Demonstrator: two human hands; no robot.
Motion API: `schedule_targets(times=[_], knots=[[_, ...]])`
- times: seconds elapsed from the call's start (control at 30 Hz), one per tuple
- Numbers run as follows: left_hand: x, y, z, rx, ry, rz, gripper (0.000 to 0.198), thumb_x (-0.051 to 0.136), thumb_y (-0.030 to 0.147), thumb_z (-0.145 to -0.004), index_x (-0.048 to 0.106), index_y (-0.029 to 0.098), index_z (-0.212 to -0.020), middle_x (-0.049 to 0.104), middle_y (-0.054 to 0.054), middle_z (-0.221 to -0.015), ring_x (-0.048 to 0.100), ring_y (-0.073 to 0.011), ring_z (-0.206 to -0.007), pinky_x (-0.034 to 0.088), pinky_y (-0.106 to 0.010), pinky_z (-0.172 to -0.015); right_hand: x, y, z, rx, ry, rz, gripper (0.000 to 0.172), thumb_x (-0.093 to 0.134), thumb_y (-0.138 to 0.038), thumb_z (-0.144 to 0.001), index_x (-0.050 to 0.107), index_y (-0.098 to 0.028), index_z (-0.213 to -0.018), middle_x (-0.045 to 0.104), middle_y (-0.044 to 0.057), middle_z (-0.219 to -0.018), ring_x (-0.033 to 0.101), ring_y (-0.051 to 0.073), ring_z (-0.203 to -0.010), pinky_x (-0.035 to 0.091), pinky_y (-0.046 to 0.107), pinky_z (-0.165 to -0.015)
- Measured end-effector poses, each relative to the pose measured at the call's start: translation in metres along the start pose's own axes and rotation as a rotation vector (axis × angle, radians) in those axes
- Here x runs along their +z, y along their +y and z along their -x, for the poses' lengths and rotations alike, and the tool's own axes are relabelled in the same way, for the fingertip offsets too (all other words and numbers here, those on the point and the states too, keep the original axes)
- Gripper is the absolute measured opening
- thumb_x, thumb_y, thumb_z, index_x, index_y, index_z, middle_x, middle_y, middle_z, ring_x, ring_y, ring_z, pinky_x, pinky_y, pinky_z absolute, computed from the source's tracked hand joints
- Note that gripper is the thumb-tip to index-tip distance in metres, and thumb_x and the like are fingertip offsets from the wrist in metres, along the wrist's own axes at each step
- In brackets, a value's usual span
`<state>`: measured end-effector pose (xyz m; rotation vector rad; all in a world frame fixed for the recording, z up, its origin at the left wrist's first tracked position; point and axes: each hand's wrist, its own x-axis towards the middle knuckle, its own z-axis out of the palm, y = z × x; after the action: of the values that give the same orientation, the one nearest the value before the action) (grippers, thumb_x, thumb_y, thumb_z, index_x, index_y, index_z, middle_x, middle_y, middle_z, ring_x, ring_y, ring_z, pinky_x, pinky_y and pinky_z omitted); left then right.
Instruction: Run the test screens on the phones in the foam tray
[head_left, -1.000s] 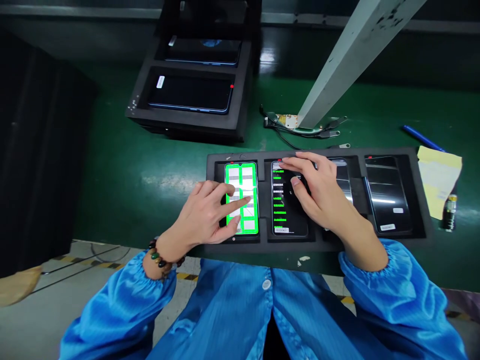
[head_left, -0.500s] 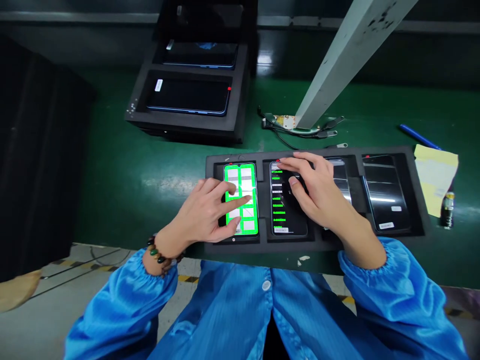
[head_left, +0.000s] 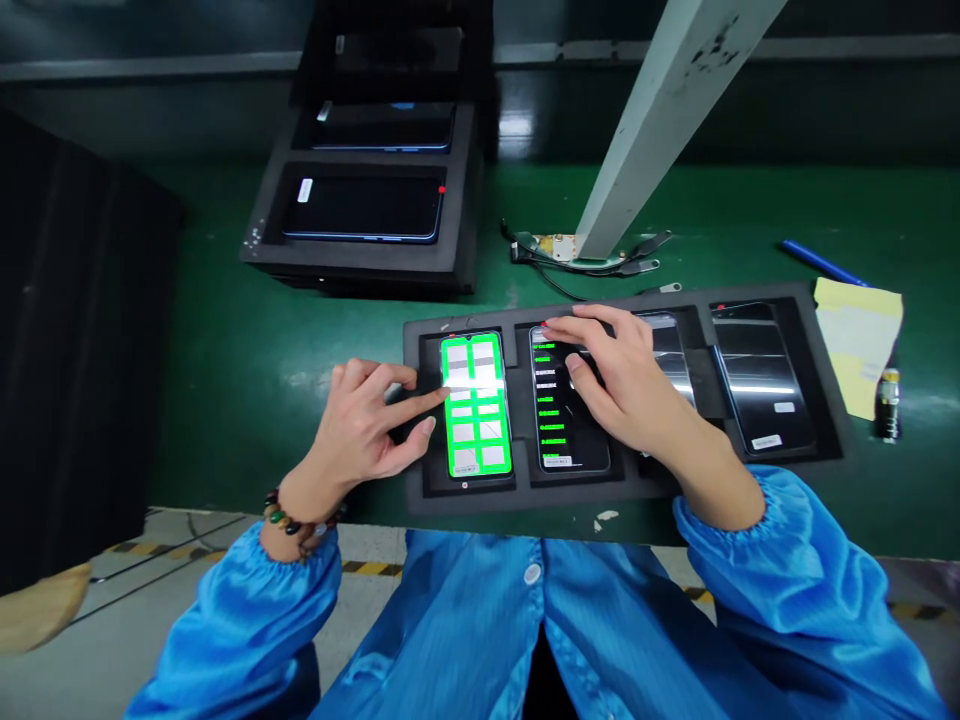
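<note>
nearest the camera, a blue coat with gathered cuffs covers both arms, and a bead bracelet sits on the left wrist

the left hand hovers over the green table at the left end of a black foam tray. its forefinger is stretched out, and the tip touches the left edge of the green phone. the thumb lies below it and the other fingers are loosely curled. the hand clasps nothing

the green phone lies flat in the tray's leftmost pocket, screen up, showing grey boxes framed in bright green

the right hand is spread flat, palm down, over the next pocket. its fingers are apart and grip nothing. the longest fingertips rest at the top edge of the dark phone and the thumb touches its glass. this dark phone shows lines of green text and lies just beside the green phone, with a foam rib between them

a third phone is mostly hidden under the right hand and wrist. a fourth phone, its screen dark, fills the rightmost pocket

just past the tray's right end lie a yellow paper and a small bottle. a blue pen lies a little beyond them

behind the tray a bundle of cables lies at the foot of a slanted grey post

farthest back and to the left sits a second black tray, well apart from the first, with dark phones lying in its pockets
</note>
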<state>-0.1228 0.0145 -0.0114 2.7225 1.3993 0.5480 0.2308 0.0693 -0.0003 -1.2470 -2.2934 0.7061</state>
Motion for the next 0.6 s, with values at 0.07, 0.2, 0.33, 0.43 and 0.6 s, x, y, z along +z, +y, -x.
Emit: schedule_targets(times=[0.07,0.2,0.33,0.43,0.6], knots=[[0.004,0.001,-0.005,0.044,-0.006,0.008,0.034,0.061,0.039,-0.106,0.087,0.028,-0.125,0.068,-0.01,-0.109,0.053,-0.0259,-0.096,0.038,-0.046,-0.084,0.0,0.0,0.0,0.003,-0.001,0.0,0.043,0.041,-0.026,-0.114,0.059,-0.028,-0.154,0.071,0.011,-0.157,0.05,0.036,-0.157,0.034,0.065,-0.129],[0.017,0.01,-0.027,0.107,-0.078,0.068,0.044,0.059,0.047,-0.106,0.081,0.03,-0.14,0.064,-0.014,-0.119,0.052,-0.0287,-0.1,0.038,-0.044,-0.084,0.0,0.0,0.0,0.0,0.003,0.009,0.043,0.041,-0.026,-0.114,0.058,-0.026,-0.154,0.071,0.011,-0.157,0.049,0.036,-0.157,0.035,0.065,-0.129],[0.02,0.011,-0.036,0.12,-0.109,0.111,0.045,0.06,0.047,-0.106,0.079,0.032,-0.145,0.062,-0.014,-0.123,0.051,-0.0293,-0.102,0.038,-0.044,-0.085,0.0,0.0,0.0,-0.005,0.013,0.01,0.042,0.04,-0.025,-0.115,0.059,-0.025,-0.152,0.071,0.011,-0.156,0.05,0.036,-0.156,0.036,0.063,-0.127],[0.014,0.0,-0.029,0.073,-0.074,0.057,0.042,0.059,0.043,-0.107,0.081,0.03,-0.141,0.062,-0.014,-0.12,0.051,-0.0291,-0.1,0.035,-0.044,-0.085,0.0,0.0,0.0,-0.009,0.015,-0.002,0.042,0.041,-0.024,-0.114,0.059,-0.025,-0.152,0.071,0.011,-0.155,0.051,0.037,-0.156,0.037,0.063,-0.126],[0.006,-0.016,-0.019,-0.01,0.017,-0.043,0.035,0.063,0.037,-0.106,0.087,0.024,-0.128,0.063,-0.014,-0.113,0.049,-0.0287,-0.096,0.033,-0.045,-0.083,-0.001,-0.001,0.0,0.001,0.009,-0.017,0.042,0.041,-0.022,-0.114,0.059,-0.025,-0.151,0.071,0.01,-0.156,0.05,0.036,-0.156,0.036,0.062,-0.126]])
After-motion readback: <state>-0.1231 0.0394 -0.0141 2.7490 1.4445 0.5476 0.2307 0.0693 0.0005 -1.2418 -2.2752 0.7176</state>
